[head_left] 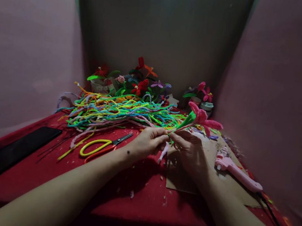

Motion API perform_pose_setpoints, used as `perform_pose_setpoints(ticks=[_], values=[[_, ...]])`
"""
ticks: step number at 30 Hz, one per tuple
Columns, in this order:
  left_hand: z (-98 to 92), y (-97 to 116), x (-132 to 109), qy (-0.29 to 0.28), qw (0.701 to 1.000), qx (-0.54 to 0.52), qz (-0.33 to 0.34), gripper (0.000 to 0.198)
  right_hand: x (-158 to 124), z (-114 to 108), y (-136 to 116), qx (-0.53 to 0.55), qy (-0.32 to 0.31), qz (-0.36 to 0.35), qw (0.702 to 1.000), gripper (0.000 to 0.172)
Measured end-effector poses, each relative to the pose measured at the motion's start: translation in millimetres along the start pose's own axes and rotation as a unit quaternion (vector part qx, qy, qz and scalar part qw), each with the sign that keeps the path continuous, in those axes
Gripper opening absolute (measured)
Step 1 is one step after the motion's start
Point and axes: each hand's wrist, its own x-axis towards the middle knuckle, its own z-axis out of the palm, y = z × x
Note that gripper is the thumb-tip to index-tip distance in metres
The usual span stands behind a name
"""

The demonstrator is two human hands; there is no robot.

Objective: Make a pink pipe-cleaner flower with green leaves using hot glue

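A pink pipe-cleaner flower (201,117) with a green leaf (188,120) on its stem points up and to the right above the table. Around the lower stem, the fingers of my left hand (151,140) are pinched together. My right hand (190,152) pinches the same stem just beside it, so the fingertips of both hands nearly meet. A short pale lilac pipe-cleaner end (163,153) hangs below the fingers. How the stem sits inside each pinch is partly hidden.
Scissors (103,148) with yellow and orange handles lie left of my hands, near a black phone-like slab (7,156). Behind is a heap of coloured pipe cleaners (123,111). Finished flowers (140,85) stand farther back. A pink glue gun (239,173) rests on cardboard (227,187) at right.
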Motion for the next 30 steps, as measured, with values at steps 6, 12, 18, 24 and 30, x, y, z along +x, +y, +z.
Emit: perform_pose_setpoints(ticks=[6,12,18,24,30], values=[[5.6,-5,0,0.064,0.997,0.035,0.006,0.020,0,4,-2,0.025,0.007,0.048,0.998,0.014],[-6.0,-2,2,-0.051,0.981,-0.178,-0.065,0.021,1,1,3,0.105,-0.002,0.053,0.993,0.008],[-11.2,-3,0,-0.177,0.915,-0.345,-0.111,0.015,4,-2,8,0.199,-0.082,0.057,0.975,0.006],[-11.9,-5,-4,-0.218,0.886,-0.391,-0.125,0.011,2,-1,4,0.246,-0.118,0.072,0.959,0.009],[-4.4,3,-2,-0.149,0.947,-0.267,-0.101,0.019,5,-2,13,0.256,-0.035,0.105,0.960,0.011]])
